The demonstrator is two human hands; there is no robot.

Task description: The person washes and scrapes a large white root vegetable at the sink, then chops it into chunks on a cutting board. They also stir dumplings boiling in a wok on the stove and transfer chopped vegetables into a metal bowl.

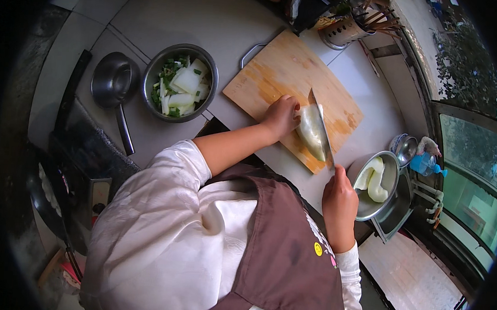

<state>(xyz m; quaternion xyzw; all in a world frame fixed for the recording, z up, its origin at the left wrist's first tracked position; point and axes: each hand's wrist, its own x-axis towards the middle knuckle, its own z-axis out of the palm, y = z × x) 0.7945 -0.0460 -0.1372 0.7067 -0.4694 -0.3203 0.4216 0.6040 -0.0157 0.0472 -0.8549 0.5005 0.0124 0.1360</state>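
My right hand (pixel 340 200) grips the handle of a kitchen knife (pixel 321 121). Its wide blade stands along the right side of a pale green-white piece of peeled melon (pixel 310 130), probably winter melon. On the melon's upper left end rest the curled fingers of my left hand (pixel 282 115), steadying it. Under the melon lies a wooden cutting board (pixel 294 65) with wet patches and a metal handle. A thin bit of melon shows beyond the blade; the cut face itself is mostly hidden.
Left of the board stands a steel bowl (pixel 214 66) of sliced melon and chopped green onion, beside a steel ladle (pixel 114 80). A steel basin (pixel 393 171) with melon pieces sits by the sink (pixel 399 207). A chopstick holder (pixel 341 34) stands at the back; a wok (pixel 42 200) is far left.
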